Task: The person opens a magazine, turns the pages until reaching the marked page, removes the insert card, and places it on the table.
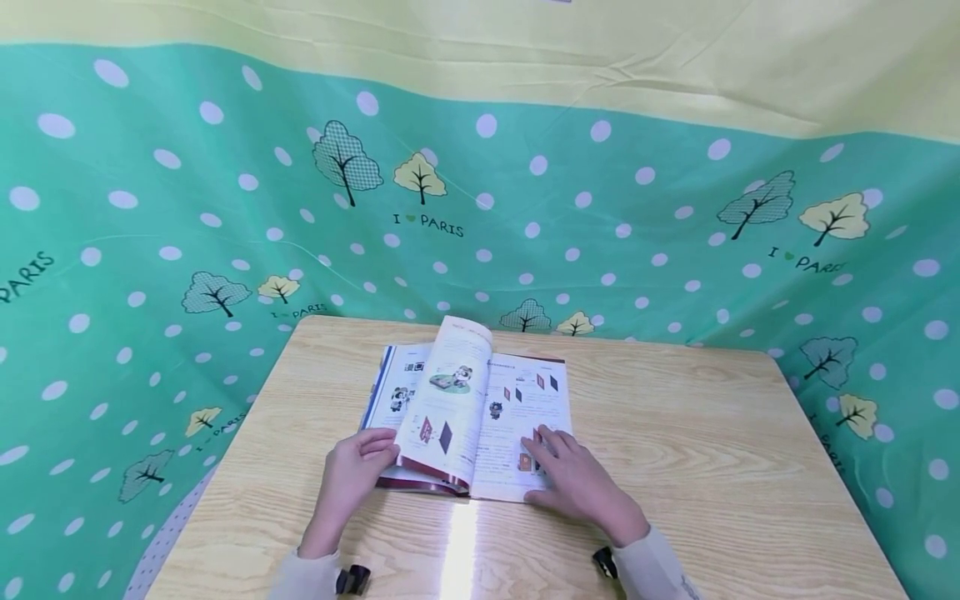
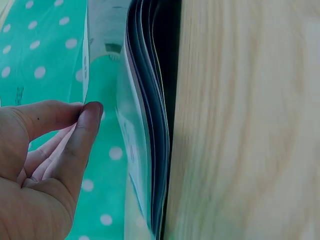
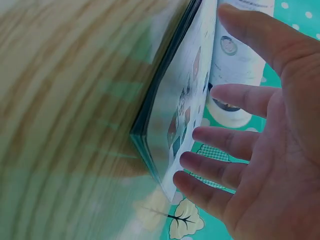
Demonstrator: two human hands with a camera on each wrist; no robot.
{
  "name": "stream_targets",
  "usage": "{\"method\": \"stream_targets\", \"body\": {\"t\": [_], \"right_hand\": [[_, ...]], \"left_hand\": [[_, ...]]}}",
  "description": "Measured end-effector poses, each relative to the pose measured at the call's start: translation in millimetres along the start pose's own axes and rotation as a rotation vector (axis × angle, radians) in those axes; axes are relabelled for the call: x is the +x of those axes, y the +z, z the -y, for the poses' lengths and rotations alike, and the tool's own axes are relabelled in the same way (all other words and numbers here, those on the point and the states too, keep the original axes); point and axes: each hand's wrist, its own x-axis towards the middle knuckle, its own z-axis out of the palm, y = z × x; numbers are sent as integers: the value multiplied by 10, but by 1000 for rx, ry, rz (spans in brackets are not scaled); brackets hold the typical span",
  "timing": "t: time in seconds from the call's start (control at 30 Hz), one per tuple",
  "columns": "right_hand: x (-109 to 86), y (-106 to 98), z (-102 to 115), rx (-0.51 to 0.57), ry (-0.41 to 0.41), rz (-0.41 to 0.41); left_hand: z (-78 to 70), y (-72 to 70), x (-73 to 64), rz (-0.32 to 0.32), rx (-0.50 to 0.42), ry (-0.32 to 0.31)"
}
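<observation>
- Book [image 1: 498, 454], one, open, lying on the table before the person; my head view alone gives me both halves of the spread.
- Lifted page [image 1: 450, 400], one, raised from the left half and curving near the spine; head view shows its cartoon figure on a green patch and the red and dark shapes below.
- Left hand [image 1: 356, 467], at the page's lower outer corner. Left wrist view settles what head view leaves small: thumb and a finger pinch the sheet's edge, seen there nearly edge-on.
- Page stack [image 2: 145, 125], bowed and layered, its edges legible to me in left wrist view only.
- Right hand [image 1: 581, 479], over the lower outer part of the right-hand page. Right wrist view shows the fingers spread apart, thumb well clear of them, the palm side bare; whether every fingertip touches paper, I cannot tell.
- Table [image 1: 712, 500], pale wood grain, a bright reflection in front of the book in head view.
- Curtain [image 1: 600, 208], green with white dots, trees and PARIS lettering; the lettering reads clearly for me only from the head.
- Sleeves [image 1: 652, 567], two, pale, head view only.
</observation>
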Motion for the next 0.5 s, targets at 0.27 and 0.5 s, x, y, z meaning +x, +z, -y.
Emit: {"method": "stream_targets", "body": {"t": [0.27, 0.5], "right_hand": [[-19, 28, -10, -7, 14, 54], [-3, 35, -14, 1, 35, 82]], "left_hand": [[107, -232, -46, -35, 37, -51], [176, -322, -58, -43, 80, -66]]}}
